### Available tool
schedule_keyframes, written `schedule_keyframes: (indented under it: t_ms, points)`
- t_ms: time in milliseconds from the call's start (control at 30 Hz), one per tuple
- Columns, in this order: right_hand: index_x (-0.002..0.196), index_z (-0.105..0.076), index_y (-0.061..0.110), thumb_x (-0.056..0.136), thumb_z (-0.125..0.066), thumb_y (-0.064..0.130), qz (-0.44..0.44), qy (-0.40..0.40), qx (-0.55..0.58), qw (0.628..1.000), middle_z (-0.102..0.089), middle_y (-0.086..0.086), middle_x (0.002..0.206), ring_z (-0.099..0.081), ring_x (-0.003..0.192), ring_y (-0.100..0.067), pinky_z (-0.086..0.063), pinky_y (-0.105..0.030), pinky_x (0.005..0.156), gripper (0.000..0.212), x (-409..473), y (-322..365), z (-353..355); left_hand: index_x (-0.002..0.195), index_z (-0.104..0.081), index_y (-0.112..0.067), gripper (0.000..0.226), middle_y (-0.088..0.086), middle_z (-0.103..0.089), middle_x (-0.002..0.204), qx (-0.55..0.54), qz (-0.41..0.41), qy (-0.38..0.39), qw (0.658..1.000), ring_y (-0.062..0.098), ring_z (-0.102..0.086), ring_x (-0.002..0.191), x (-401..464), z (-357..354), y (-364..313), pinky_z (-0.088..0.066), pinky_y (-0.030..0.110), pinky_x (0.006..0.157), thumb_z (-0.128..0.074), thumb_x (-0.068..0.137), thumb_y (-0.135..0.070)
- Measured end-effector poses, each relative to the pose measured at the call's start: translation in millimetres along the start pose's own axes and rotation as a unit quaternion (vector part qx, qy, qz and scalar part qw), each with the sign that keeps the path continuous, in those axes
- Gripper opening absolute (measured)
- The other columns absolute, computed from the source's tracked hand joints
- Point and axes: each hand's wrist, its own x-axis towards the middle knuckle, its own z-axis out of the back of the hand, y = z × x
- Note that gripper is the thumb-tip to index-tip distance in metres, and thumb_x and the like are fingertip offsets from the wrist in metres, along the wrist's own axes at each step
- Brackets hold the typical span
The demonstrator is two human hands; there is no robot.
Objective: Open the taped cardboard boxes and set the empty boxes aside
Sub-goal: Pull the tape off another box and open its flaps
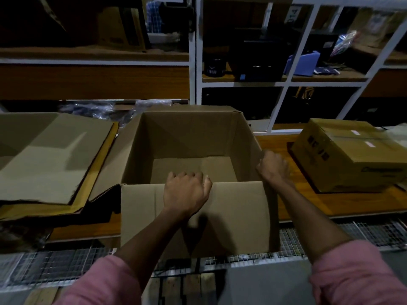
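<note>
Head view shows an open cardboard box [191, 148] standing in the middle of the wooden tabletop [275, 144], empty inside, with its near flap folded down toward the person. On the top edge of this near flap lies the left hand [187, 191], its fingers curled over the edge into the box, so the grip of this hand is closed on the flap. At the right wall of the same box is the right hand [273, 167], its fingers bent around the upper edge of that wall near the corner, grasping it; the picture is a little blurred there. Both forearms come out of rolled pink sleeves [361, 276]. Beyond the right hand, well apart on the tabletop, sits a second box [350, 157], closed, with tape across its top. To the far side of the left hand lie flattened cardboard sheets [50, 157], stacked on each other. Behind the boxes stands a white shelf frame [195, 62] with dark things on it.
</note>
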Motion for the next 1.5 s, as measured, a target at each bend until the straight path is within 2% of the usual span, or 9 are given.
schedule_keyframes:
  t_ms: [233, 400, 533, 633, 800, 900, 1100, 1200, 1500]
  points:
    - [0.122, -0.064, 0.013, 0.099, -0.060, 0.020, -0.004, -0.077, 0.093, 0.993, -0.067, -0.013, 0.109, -0.059, 0.099, -0.028, -0.051, -0.042, 0.080, 0.024, -6.1, -8.6, -5.5, 0.114, -0.063, -0.027, 0.059, -0.002, -0.070, 0.110, 0.004, -0.014, -0.020, 1.000, 0.017, -0.062, 0.098, 1.2, -6.3, 1.9, -0.039, 0.041, 0.092, -0.013, 0.103, -0.055]
    - [0.120, -0.062, 0.020, 0.101, -0.045, 0.031, 0.122, -0.180, 0.100, 0.971, -0.059, -0.008, 0.124, -0.047, 0.117, -0.026, -0.035, -0.047, 0.097, 0.027, -55.7, -0.7, -14.0, 0.133, -0.058, -0.024, 0.064, 0.001, -0.062, 0.133, -0.038, -0.059, -0.065, 0.995, 0.022, -0.049, 0.129, -10.6, -6.3, 14.1, -0.030, 0.046, 0.112, -0.016, 0.102, -0.060]
    - [0.136, -0.053, 0.024, 0.100, -0.054, 0.041, 0.163, -0.161, 0.072, 0.971, -0.038, -0.010, 0.151, -0.032, 0.140, -0.031, -0.027, -0.057, 0.115, 0.040, -123.8, -2.9, -36.4, 0.139, -0.051, -0.025, 0.059, 0.006, -0.047, 0.150, -0.029, 0.016, -0.115, 0.993, 0.031, -0.032, 0.144, -42.6, -11.5, 30.3, -0.023, 0.058, 0.116, -0.039, 0.098, -0.065]
    - [0.149, -0.039, 0.027, 0.096, -0.053, 0.056, 0.100, -0.128, 0.087, 0.983, -0.023, -0.010, 0.159, -0.020, 0.145, -0.037, -0.029, -0.063, 0.113, 0.062, -146.4, -23.2, -50.0, 0.153, -0.023, -0.038, 0.074, 0.007, -0.014, 0.164, -0.062, 0.125, -0.059, 0.988, 0.035, -0.013, 0.146, -72.8, -21.4, 46.6, -0.019, 0.060, 0.113, -0.047, 0.092, -0.071]
    - [0.159, -0.015, 0.037, 0.086, -0.053, 0.074, 0.073, -0.036, 0.132, 0.988, 0.005, 0.006, 0.168, -0.013, 0.149, -0.041, -0.035, -0.067, 0.110, 0.090, -151.9, -31.0, -39.2, 0.159, -0.001, -0.044, 0.095, 0.002, -0.003, 0.168, -0.041, 0.150, -0.046, 0.987, 0.040, -0.025, 0.135, -109.3, -19.6, 77.3, -0.032, 0.058, 0.104, -0.047, 0.085, -0.082]
    - [0.160, -0.011, 0.040, 0.080, -0.058, 0.078, 0.132, 0.006, 0.140, 0.981, 0.014, 0.016, 0.167, -0.014, 0.152, -0.035, -0.032, -0.063, 0.113, 0.100, -142.3, -34.3, -26.2, 0.159, 0.008, -0.046, 0.104, -0.002, 0.012, 0.169, -0.082, 0.166, -0.017, 0.983, 0.043, -0.013, 0.143, -108.4, -8.1, 84.2, -0.029, 0.062, 0.110, -0.046, 0.079, -0.088]
    - [0.148, -0.033, 0.039, 0.061, -0.077, 0.077, 0.198, 0.051, 0.167, 0.965, -0.008, 0.016, 0.164, -0.030, 0.143, -0.032, -0.046, -0.062, 0.104, 0.105, -120.4, -44.3, -16.1, 0.157, -0.016, -0.043, 0.113, -0.020, 0.015, 0.168, -0.181, 0.090, 0.030, 0.979, 0.043, -0.005, 0.153, -89.8, 3.2, 115.2, -0.039, 0.070, 0.109, -0.074, 0.066, -0.079]
    - [0.136, -0.036, 0.043, 0.054, -0.076, 0.081, 0.201, 0.054, 0.188, 0.960, -0.030, 0.010, 0.135, -0.046, 0.120, -0.027, -0.057, -0.053, 0.089, 0.099, -115.8, -44.6, -17.9, 0.149, -0.025, -0.041, 0.108, -0.018, 0.003, 0.167, -0.174, 0.077, 0.028, 0.981, 0.041, -0.012, 0.150, -83.2, 4.2, 119.7, -0.053, 0.065, 0.095, -0.076, 0.062, -0.079]
    - [0.132, -0.047, 0.034, 0.046, -0.087, 0.070, 0.180, 0.012, 0.197, 0.964, -0.033, 0.003, 0.124, -0.043, 0.115, -0.028, -0.056, -0.052, 0.087, 0.101, -91.6, -56.0, -32.1, 0.143, -0.027, -0.036, 0.106, -0.005, -0.022, 0.153, -0.147, 0.100, 0.015, 0.984, 0.040, -0.018, 0.144, -70.4, -5.0, 99.6, -0.052, 0.062, 0.097, -0.076, 0.060, -0.080]
